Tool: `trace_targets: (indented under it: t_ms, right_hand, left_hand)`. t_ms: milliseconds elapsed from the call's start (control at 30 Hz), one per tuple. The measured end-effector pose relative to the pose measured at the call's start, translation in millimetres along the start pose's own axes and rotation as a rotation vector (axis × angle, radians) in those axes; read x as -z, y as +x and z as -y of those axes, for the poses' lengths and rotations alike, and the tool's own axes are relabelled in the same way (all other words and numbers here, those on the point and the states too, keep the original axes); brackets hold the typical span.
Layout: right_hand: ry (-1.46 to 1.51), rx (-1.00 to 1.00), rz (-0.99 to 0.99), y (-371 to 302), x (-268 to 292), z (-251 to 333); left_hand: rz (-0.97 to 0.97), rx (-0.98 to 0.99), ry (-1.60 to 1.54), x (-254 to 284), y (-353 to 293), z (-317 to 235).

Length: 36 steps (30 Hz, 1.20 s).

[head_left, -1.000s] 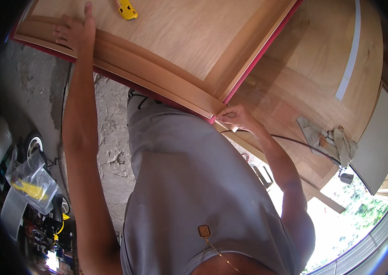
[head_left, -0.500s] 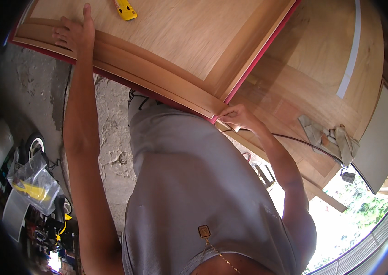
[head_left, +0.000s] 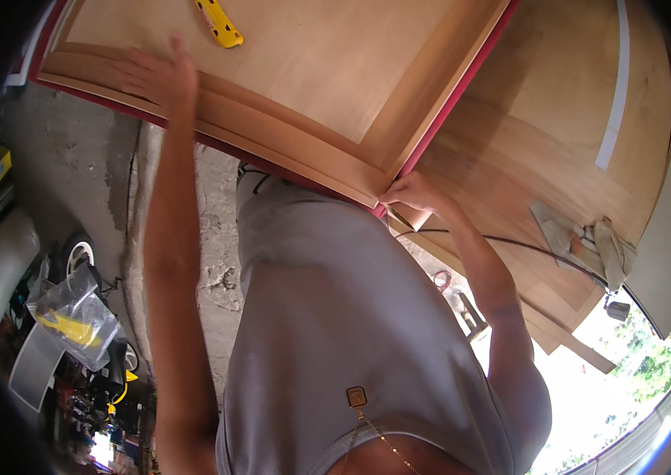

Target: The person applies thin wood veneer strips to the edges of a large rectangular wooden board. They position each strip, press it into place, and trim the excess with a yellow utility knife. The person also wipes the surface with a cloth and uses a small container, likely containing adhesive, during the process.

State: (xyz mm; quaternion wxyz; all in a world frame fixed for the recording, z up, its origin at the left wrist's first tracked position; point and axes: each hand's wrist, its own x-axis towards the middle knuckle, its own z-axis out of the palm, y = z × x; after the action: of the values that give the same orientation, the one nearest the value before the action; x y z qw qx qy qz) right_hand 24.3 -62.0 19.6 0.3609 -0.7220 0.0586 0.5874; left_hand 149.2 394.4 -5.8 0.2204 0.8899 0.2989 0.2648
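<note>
A framed wooden panel (head_left: 296, 87) with a light plywood middle, brown border strips and dark red edges lies in front of me. My left hand (head_left: 159, 79) rests on its near border at the left, fingers spread and slightly blurred. At the panel's near right corner, my right hand (head_left: 414, 192) has thumb and fingers pinched together against the edge. A short brown strip end (head_left: 410, 217) shows just under that hand; whether the fingers grip it, I cannot tell. A yellow utility knife (head_left: 220, 24) lies on the plywood, beyond my left hand.
To the right is a large plywood sheet (head_left: 557, 119) with a white strip (head_left: 614, 87), a crumpled cloth (head_left: 600, 245) and a dark cable (head_left: 509, 240). On the left floor sit a clear plastic bag (head_left: 78, 321) and a small wheel (head_left: 79, 255). Rough concrete (head_left: 220, 206) lies below.
My left hand has slid a little to the right along the near border. My right hand stays at the corner, with its fingers slightly shifted. The whole view has moved slightly.
</note>
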Motion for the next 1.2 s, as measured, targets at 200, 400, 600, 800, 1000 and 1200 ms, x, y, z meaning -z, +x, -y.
trace_targets:
  t_ms: [200,400,600,800,1000,1200]
  right_hand:
    - [-0.067,-0.016,0.029,-1,6,10]
    - [-0.127,0.006,0.041,-9,9,21]
    - [0.155,0.081,0.26,-9,25,10]
    - [-0.002,-0.127,0.22,2,24,13]
    - [-0.252,-0.299,-0.117,-6,20,9]
    - [-0.615,-0.155,-1.161,20,-21,229]
  left_hand:
    - [0.159,-0.043,-0.039,1,-172,-97]
    - [0.501,-0.279,-0.416,24,-231,-145]
    - [0.364,-0.429,-0.254,66,-111,-55]
    - [0.547,-0.684,-0.028,83,-10,44]
    - [0.708,-0.736,-0.176,82,57,91]
    - [0.618,-0.756,-0.095,94,133,136]
